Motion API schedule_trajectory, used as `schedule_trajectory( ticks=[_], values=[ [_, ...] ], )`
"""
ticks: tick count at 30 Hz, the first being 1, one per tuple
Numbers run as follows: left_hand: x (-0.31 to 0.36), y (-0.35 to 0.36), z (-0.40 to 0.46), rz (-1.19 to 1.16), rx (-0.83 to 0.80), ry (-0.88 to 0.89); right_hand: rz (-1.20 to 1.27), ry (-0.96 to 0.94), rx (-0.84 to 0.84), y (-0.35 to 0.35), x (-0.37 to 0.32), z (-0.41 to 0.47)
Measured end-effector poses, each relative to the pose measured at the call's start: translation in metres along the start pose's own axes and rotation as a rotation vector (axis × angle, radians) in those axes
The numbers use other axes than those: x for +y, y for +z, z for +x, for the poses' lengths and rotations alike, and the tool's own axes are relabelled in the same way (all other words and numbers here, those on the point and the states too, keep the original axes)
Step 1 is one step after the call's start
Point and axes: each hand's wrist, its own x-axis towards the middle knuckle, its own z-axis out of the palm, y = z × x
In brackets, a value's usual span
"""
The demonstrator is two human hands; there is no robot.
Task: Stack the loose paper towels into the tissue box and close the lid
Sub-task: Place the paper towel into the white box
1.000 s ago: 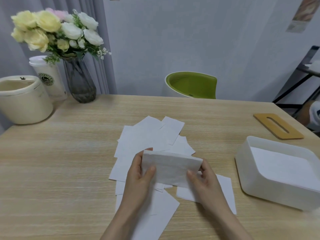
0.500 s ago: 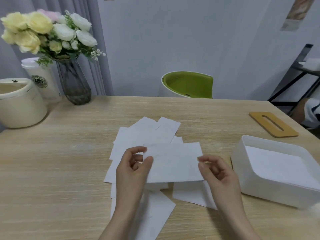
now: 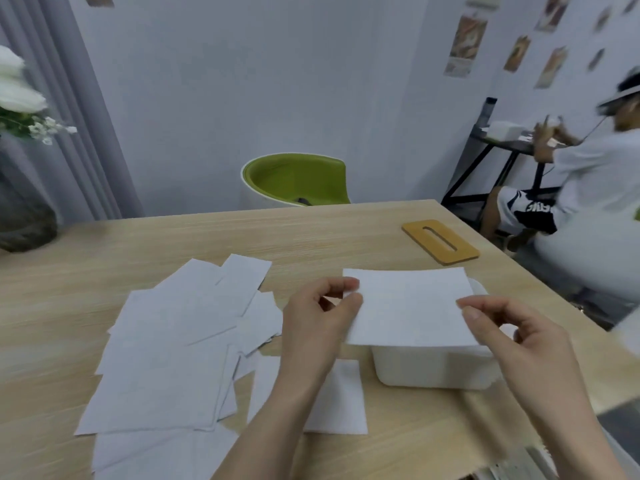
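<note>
Both hands pinch one paper towel (image 3: 408, 306) flat by its side edges, left hand (image 3: 318, 323) and right hand (image 3: 512, 337), directly above the open white tissue box (image 3: 433, 368). Lower it level, edges square with the box walls, and release both pinches together. The loose towels (image 3: 180, 341) lie left of the box, the wooden lid (image 3: 440, 241) beyond it.

Left hand (image 3: 317, 318) and right hand (image 3: 519, 337) pinch a paper towel (image 3: 410, 306) above the tissue box (image 3: 433, 368).

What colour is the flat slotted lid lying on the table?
Tan, light wood-toned flat slotted lid, seen in the head view.
</note>
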Motion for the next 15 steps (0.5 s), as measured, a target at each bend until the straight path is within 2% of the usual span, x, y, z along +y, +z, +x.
schedule_trajectory(
  ticks=[7, 15],
  values=[
    [-0.008, 0.047, 0.011, 0.205, -0.054, 0.033, -0.145, 0.089, 0.019, -0.027, 0.037, 0.019],
    [-0.017, 0.063, 0.014, 0.756, -0.154, 0.230, -0.410, -0.008, 0.017, -0.027, 0.053, 0.026]
  ],
)
